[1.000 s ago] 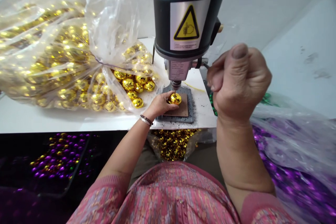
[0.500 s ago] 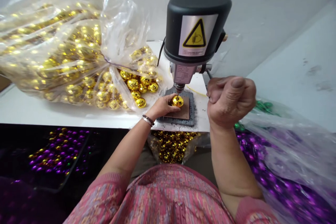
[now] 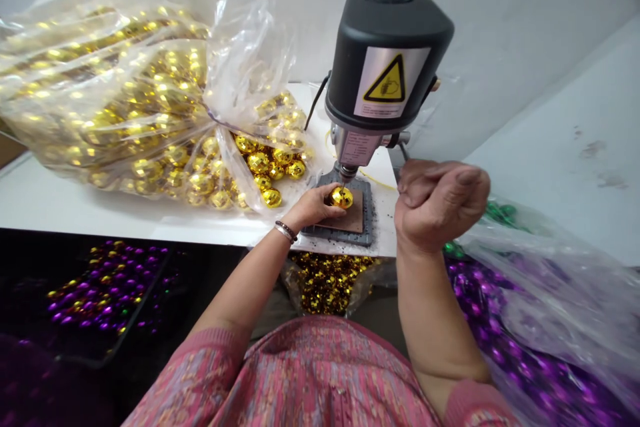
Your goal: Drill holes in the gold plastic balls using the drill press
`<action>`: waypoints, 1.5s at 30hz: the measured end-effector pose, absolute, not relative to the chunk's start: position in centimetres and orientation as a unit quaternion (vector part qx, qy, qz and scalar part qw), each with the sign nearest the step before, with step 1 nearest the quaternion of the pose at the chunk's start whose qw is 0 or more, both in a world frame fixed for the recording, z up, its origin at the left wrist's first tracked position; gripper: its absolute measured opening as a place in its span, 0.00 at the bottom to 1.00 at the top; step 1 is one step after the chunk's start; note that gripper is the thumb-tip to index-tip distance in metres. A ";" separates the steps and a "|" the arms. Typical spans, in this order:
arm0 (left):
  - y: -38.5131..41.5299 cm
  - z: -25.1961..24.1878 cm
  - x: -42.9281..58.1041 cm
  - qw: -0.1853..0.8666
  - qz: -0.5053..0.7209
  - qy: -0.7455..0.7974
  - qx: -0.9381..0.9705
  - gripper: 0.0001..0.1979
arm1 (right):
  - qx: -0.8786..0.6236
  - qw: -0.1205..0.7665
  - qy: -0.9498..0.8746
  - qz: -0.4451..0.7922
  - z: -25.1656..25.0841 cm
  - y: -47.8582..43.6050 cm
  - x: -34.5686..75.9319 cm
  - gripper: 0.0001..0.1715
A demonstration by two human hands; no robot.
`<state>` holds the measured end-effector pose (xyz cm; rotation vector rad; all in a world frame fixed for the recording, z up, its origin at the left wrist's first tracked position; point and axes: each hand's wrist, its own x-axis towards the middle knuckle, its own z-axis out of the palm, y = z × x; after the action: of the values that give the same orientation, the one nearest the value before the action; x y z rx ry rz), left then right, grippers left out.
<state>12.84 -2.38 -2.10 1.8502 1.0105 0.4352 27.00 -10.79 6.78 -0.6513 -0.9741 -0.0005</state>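
In the head view, a gold mirrored bauble [image 3: 342, 198] is pressed onto a brown pad [image 3: 354, 220] by the partly cupped left grip [image 3: 313, 207], directly under the bit [image 3: 344, 179] of a bench drill [image 3: 385, 60]; the right grip [image 3: 440, 207] is clenched, apparently on the feed lever [image 3: 403, 152], nearer the drill's side.

Right fist [image 3: 443, 205] is dropping, pulling the feed lever [image 3: 404, 152] of the drill press [image 3: 385, 60] lower, and is coming down close to the right edge of the bench [image 3: 385, 230]. Head camera is swinging left and dipping back, so the press and the bag of gold baubles [image 3: 110, 100] are sliding right across the view. Green beads [image 3: 500, 212] are coming clear beyond the fist, just past that bench edge.
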 end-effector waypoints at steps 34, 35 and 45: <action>3.8 -1.5 9.2 0.087 0.080 0.542 0.832 0.30 | -0.337 0.810 -0.473 0.075 13.0 -9.3 28.4 0.16; 3.8 -1.5 9.3 0.083 0.077 0.547 0.829 0.30 | -0.342 0.807 -0.476 0.072 12.9 -9.3 28.5 0.17; -1.1 -0.4 6.9 0.556 0.355 0.433 0.615 0.32 | -0.333 0.807 -0.484 0.065 12.3 -9.4 28.5 0.17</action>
<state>6.89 -1.13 -0.45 1.4515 1.0232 0.8375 28.54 -9.37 12.28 -0.7134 -1.0351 0.1387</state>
